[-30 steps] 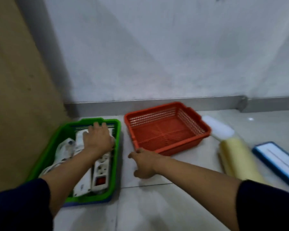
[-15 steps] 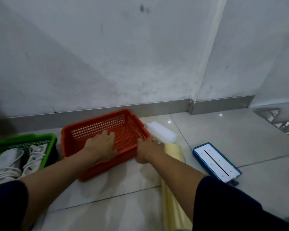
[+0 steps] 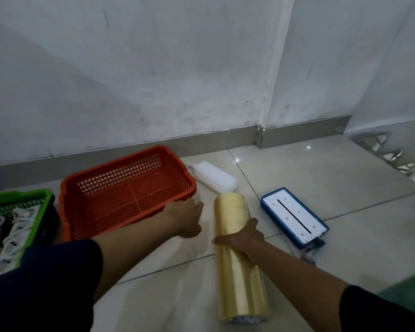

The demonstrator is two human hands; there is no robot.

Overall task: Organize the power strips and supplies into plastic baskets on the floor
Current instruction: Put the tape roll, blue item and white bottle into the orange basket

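**Right hand on tape stack, left hand by orange basket**

Tiled floor [image 3: 309, 188] meets a grey-white wall [image 3: 153, 80] at a corner. Head view: orange basket [image 3: 127, 188] sits empty near the wall; green basket [image 3: 22, 197] at far left holds white power strips [image 3: 12, 233] with coiled cords. Tape roll stack [image 3: 237, 255] lies on its side on the floor, right of the orange basket. Right hand [image 3: 243, 238] wraps over the stack's middle, fingers curled around it. Left hand [image 3: 186, 218] hangs open, flat, holding nothing, just beside the orange basket's near right corner. White bottle [image 3: 213, 179] lies behind the stack; blue-framed white box [image 3: 294, 218] rests to its right.
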